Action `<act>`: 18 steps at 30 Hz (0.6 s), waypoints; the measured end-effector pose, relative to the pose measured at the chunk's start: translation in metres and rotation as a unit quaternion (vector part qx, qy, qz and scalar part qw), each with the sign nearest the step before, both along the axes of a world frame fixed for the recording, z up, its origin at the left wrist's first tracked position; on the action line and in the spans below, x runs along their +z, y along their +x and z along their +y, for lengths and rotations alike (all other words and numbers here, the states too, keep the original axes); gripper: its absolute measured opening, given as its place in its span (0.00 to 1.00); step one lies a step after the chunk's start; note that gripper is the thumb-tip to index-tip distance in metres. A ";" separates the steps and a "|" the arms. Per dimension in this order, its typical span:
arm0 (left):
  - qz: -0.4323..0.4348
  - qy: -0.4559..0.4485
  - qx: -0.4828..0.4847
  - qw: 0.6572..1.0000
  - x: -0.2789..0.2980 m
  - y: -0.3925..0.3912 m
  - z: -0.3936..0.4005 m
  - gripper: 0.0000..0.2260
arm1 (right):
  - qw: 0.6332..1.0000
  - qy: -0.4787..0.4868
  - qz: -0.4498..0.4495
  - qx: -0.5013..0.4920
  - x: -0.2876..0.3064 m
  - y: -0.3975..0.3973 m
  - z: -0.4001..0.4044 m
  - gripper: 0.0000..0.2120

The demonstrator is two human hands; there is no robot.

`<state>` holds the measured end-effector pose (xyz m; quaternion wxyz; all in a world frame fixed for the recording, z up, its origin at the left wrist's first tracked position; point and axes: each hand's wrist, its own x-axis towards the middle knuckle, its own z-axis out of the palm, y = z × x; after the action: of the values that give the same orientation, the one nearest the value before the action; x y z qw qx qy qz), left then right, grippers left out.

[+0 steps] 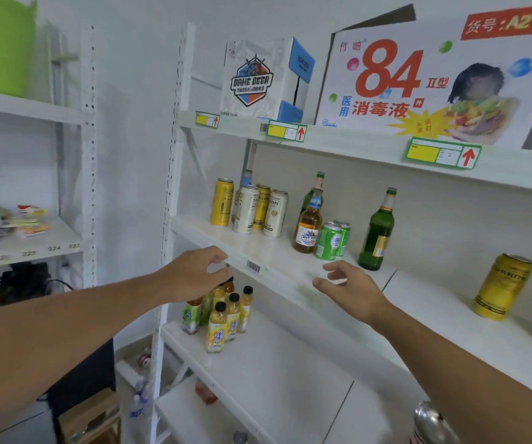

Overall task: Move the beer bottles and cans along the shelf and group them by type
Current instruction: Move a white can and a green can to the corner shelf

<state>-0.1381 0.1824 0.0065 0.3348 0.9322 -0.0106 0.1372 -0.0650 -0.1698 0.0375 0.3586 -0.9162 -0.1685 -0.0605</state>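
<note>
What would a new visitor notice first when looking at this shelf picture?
The big white box with the red "84" on the top shelf at the right draws the eye first. Below it, on the middle shelf, stand a cluster of gold and white cans at the left and a green bottle further right. In front, the left hand and right hand reach toward that shelf, holding nothing.

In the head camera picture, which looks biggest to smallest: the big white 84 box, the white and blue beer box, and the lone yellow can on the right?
1. Big white cardboard 84 box
2. White and blue beer box
3. Lone yellow can, though it stands nearer the camera, which enlarges it.
</note>
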 end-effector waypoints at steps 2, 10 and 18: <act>0.003 -0.006 -0.007 1.000 -0.005 0.012 0.003 0.24 | 1.000 -0.005 0.001 -0.009 -0.002 0.006 0.007 0.28; 0.002 0.001 -0.029 1.000 -0.006 0.080 0.005 0.25 | 0.998 0.012 -0.003 -0.061 0.003 0.069 0.010 0.32; 0.010 0.003 0.020 1.000 0.015 0.152 -0.008 0.23 | 0.987 0.131 -0.004 -0.092 -0.006 0.170 -0.005 0.25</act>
<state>0.0135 0.1745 0.0213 0.3291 0.9347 0.0113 0.1341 0.1051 -0.1752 0.0314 0.4681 -0.8724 -0.0753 -0.1186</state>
